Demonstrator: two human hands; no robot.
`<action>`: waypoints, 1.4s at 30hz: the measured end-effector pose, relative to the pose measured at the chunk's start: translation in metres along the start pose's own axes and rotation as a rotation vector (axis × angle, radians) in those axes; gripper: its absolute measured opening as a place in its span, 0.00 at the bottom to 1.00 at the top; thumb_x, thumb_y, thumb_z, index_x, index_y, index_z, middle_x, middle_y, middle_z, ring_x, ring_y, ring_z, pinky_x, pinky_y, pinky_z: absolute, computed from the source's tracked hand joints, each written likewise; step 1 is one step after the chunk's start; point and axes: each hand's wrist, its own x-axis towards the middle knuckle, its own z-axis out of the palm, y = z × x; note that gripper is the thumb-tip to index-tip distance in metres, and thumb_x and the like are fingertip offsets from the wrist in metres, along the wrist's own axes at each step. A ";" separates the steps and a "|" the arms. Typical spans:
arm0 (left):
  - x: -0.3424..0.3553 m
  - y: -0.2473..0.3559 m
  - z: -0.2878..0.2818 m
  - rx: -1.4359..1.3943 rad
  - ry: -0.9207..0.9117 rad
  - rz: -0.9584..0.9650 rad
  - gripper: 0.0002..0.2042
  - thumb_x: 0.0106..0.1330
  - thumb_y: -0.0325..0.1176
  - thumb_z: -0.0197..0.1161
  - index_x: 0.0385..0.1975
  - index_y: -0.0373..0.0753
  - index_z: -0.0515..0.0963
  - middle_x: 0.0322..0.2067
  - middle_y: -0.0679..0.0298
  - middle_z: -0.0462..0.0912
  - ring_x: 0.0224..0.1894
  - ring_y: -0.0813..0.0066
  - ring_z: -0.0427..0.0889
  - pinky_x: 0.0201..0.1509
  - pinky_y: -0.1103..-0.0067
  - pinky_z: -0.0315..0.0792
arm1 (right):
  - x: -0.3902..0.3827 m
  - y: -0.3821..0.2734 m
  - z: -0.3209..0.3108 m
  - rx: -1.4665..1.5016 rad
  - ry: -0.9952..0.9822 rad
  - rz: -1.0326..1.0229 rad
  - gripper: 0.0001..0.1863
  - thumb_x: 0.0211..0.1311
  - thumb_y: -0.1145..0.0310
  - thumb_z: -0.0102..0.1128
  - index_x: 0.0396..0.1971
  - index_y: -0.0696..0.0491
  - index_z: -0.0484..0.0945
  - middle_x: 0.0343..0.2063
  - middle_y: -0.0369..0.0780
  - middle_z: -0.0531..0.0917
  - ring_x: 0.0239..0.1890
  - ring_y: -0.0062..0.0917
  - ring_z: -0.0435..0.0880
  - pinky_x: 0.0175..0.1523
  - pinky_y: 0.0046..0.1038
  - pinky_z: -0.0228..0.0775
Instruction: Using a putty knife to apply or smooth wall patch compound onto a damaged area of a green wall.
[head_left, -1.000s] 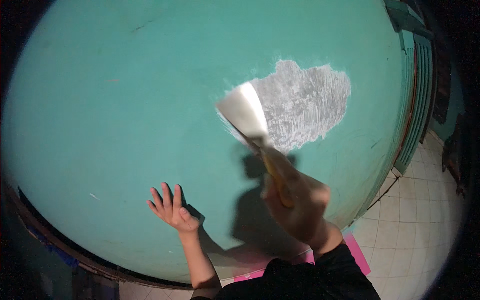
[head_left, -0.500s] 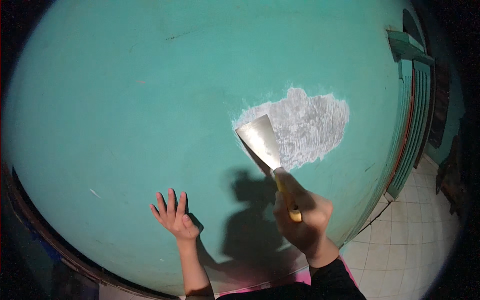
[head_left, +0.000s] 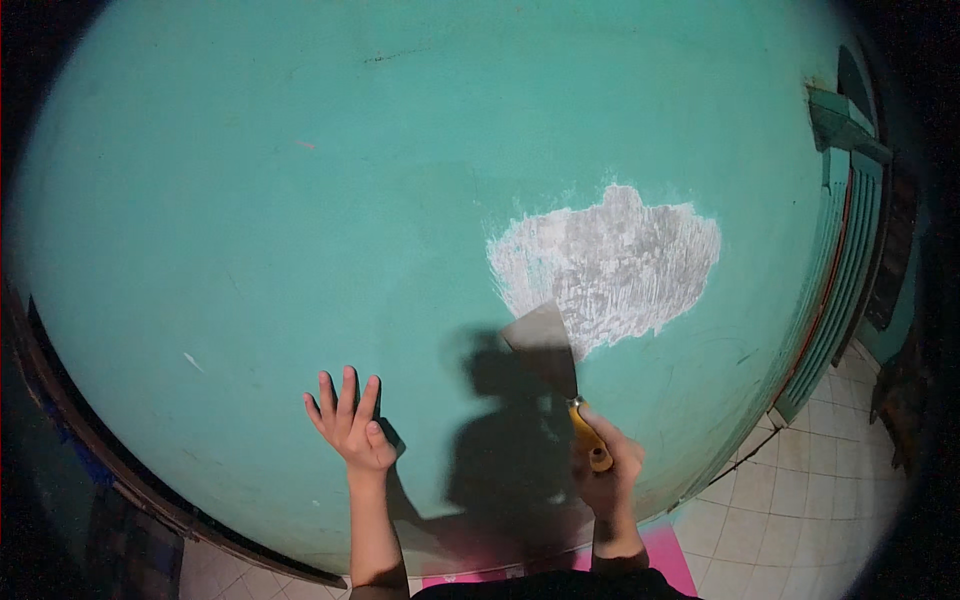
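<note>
The patch (head_left: pixel 620 262) lies on the wall (head_left: pixel 250 250) above the right hand (head_left: pixel 609 485), which holds the scraper (head_left: pixel 554 352). The left hand (head_left: pixel 357 438) is left of the scraper.

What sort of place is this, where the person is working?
Probably a house interior or covered porch, though I cannot tell which: there is a green-painted wall, a pale tiled floor and ridged green trim at the right.

Seemingly a home interior — a green wall (head_left: pixel 250 250), pale floor tiles (head_left: pixel 750 515) — and ridged green trim (head_left: pixel 862 215).
</note>
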 end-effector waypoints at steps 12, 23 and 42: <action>-0.006 -0.010 0.007 0.012 -0.017 -0.003 0.23 0.65 0.41 0.32 0.46 0.44 0.77 0.55 0.60 0.69 0.63 0.56 0.57 0.67 0.60 0.36 | 0.008 -0.006 0.010 -0.095 0.025 -0.034 0.17 0.51 0.75 0.54 0.43 0.59 0.75 0.20 0.42 0.78 0.17 0.26 0.76 0.25 0.22 0.67; -0.009 -0.019 0.012 0.014 -0.016 -0.003 0.23 0.64 0.41 0.32 0.47 0.44 0.76 0.55 0.60 0.69 0.63 0.56 0.57 0.67 0.60 0.36 | 0.016 -0.018 0.027 -0.112 -0.002 0.049 0.16 0.54 0.73 0.52 0.44 0.62 0.74 0.27 0.46 0.81 0.23 0.24 0.80 0.29 0.23 0.71; -0.013 -0.021 0.010 0.027 -0.039 0.014 0.25 0.66 0.42 0.30 0.48 0.39 0.74 0.56 0.56 0.67 0.63 0.51 0.56 0.66 0.58 0.37 | 0.024 -0.031 0.021 -0.153 -0.067 0.040 0.17 0.51 0.78 0.51 0.43 0.62 0.74 0.26 0.45 0.81 0.21 0.23 0.79 0.28 0.20 0.70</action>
